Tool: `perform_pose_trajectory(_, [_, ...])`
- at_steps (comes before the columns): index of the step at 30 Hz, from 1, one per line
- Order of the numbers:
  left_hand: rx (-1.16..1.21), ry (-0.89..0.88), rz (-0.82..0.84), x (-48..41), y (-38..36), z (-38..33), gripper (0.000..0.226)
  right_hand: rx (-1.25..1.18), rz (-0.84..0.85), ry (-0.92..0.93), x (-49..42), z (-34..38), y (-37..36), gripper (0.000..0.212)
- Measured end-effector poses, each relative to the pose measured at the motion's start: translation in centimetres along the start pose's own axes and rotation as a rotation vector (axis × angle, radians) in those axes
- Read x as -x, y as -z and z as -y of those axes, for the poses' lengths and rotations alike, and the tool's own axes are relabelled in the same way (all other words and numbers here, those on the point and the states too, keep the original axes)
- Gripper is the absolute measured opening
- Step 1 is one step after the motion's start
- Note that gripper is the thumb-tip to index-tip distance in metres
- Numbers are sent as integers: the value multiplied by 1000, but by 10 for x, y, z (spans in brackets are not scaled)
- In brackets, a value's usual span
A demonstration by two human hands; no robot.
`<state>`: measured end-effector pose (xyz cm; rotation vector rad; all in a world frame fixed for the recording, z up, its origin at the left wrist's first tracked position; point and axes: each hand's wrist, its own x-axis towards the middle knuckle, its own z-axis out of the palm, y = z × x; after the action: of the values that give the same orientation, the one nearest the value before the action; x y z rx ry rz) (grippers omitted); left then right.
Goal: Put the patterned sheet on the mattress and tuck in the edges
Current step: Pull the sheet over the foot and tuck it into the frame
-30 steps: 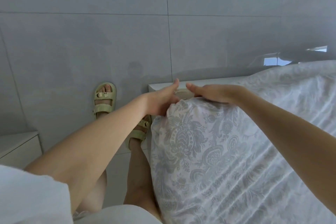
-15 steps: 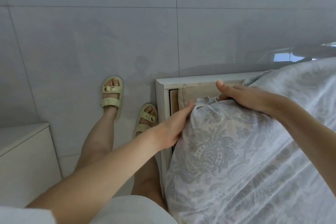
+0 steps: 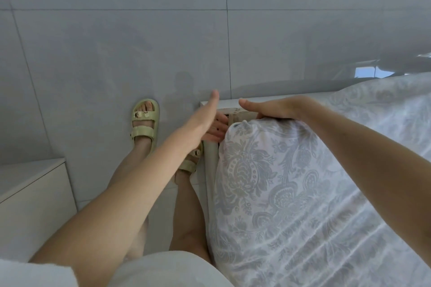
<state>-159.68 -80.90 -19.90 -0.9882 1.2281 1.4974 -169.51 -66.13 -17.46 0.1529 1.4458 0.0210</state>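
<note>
The white sheet with a grey-blue floral pattern (image 3: 291,193) covers the mattress corner at the right of the view. A strip of bare beige mattress (image 3: 245,115) shows at the corner's far end, inside the white bed frame (image 3: 210,165). My left hand (image 3: 210,121) reaches beside the corner, thumb up, fingers straight and pointing into the gap between sheet and frame. On the far end of the covered corner my right hand (image 3: 272,108) lies flat, thumb out; its fingertips are hidden behind the sheet's fold.
Grey floor tiles (image 3: 116,53) fill the upper view. My feet in pale green sandals (image 3: 144,121) stand left of the bed frame. A white cabinet (image 3: 30,193) sits at the lower left, close to my left leg.
My left hand has let go of the sheet's side and moved further toward the corner, fingers now in the gap. My right hand slid left along the far end.
</note>
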Motion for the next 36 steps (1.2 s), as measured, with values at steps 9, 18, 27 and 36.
perform_pose_trajectory(9, [-649, -621, -261, 24, -50, 32, 63, 35, -217, 139, 7, 0, 1, 96])
perform_pose_trajectory(18, [-380, -525, -309, -33, -38, 36, 53, 334, -1184, 607, -32, -23, -86, 47])
perform_pose_trajectory(27, [-88, -316, -402, -18, 2, 54, 33, 286, -1267, 616, -42, -20, -85, 48])
perform_pose_trajectory(36, [172, 150, 39, 32, -14, 150, 43, 352, -1407, 704, -5, -19, -122, 41])
